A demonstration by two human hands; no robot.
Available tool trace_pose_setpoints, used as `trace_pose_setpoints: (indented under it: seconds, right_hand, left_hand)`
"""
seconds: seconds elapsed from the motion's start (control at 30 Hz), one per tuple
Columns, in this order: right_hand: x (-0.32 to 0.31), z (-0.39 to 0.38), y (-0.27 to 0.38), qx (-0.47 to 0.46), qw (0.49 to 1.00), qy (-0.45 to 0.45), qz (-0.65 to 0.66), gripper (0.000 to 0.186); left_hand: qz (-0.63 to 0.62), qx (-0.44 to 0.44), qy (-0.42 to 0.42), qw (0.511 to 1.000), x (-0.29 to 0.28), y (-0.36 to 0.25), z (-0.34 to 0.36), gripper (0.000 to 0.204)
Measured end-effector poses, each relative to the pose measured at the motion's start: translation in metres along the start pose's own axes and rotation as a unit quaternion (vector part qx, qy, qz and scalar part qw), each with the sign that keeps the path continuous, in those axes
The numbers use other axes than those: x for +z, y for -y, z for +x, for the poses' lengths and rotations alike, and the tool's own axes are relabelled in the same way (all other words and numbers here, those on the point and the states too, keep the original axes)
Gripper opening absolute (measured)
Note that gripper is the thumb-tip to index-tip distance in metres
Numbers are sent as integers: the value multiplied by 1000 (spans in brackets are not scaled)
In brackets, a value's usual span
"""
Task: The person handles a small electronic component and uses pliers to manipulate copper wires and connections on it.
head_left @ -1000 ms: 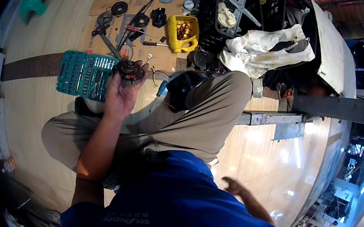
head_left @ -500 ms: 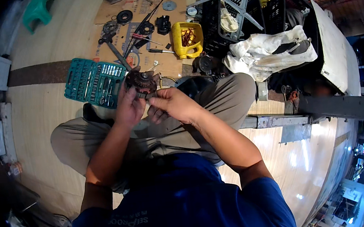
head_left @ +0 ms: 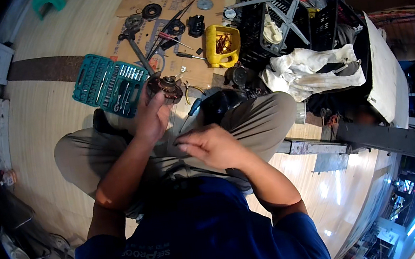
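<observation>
Currently, in the head view, the left hand [head_left: 153, 120] is gripping a dark brown, round, ridged part [head_left: 166, 88] near an open teal plastic socket case [head_left: 108, 85]. Apart, the right hand [head_left: 214, 147] is hovering above khaki trousers [head_left: 261, 122], fingers curled; whether it is holding anything, I cannot tell.

Hands [head_left: 214, 148] apart — elbows [head_left: 109, 201] bent
</observation>
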State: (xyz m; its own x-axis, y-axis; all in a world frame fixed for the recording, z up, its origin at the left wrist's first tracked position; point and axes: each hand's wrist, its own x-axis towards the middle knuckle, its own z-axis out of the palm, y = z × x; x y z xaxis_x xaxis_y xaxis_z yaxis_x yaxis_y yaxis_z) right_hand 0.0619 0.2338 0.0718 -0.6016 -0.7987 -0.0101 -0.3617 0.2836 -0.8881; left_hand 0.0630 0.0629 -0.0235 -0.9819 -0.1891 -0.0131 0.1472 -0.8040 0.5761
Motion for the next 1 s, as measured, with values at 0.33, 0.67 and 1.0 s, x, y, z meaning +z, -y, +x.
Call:
trace_pose_setpoints:
  seconds: [0.33, 0.67, 1.0]
  right_hand:
    - [-42, -25, -70, 199, 899, -154, -360, 10]
    - [-60, -87, 43, 185, 969, -76, -144, 13]
    - [-4, -269, -27, 380, 913, -99, -110, 17]
  left_hand:
    - [-92, -84, -4, 992, -11, -4, 7, 41]
    - [90, -6, -155, 984, 5, 0, 10, 36]
    - [-55, -28, -115, 991, -13, 6, 11, 23]
